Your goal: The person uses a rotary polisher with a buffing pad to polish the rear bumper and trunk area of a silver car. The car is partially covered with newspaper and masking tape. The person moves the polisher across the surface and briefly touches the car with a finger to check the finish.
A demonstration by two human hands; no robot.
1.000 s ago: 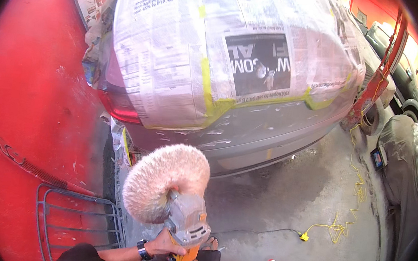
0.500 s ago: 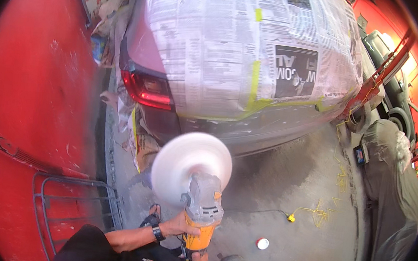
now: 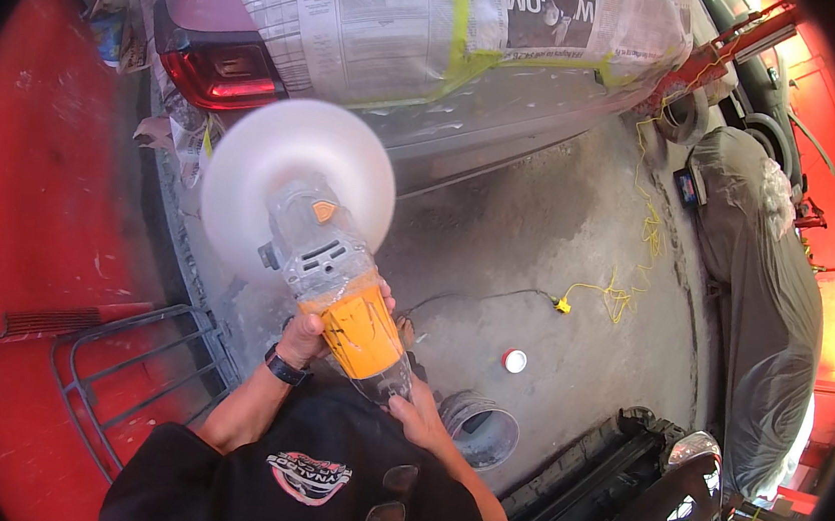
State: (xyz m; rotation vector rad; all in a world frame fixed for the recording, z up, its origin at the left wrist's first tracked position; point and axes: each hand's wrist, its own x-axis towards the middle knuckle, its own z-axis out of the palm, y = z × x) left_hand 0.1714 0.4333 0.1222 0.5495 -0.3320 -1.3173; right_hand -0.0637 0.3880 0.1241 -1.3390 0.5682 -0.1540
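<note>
Grip of left hand (image 3: pixel 301 340), right hand (image 3: pixel 420 416) on orange-grey polisher (image 3: pixel 353 320); possible torn newsprint sheets (image 3: pixel 360 26) through overreach of round white pad (image 3: pixel 288 146).

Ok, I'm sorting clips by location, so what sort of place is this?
Most likely a car body or paint workshop. A car has its rear covered in newspaper edged with yellow tape, and in front of it is an orange-bodied power tool with a large round pad.
</note>
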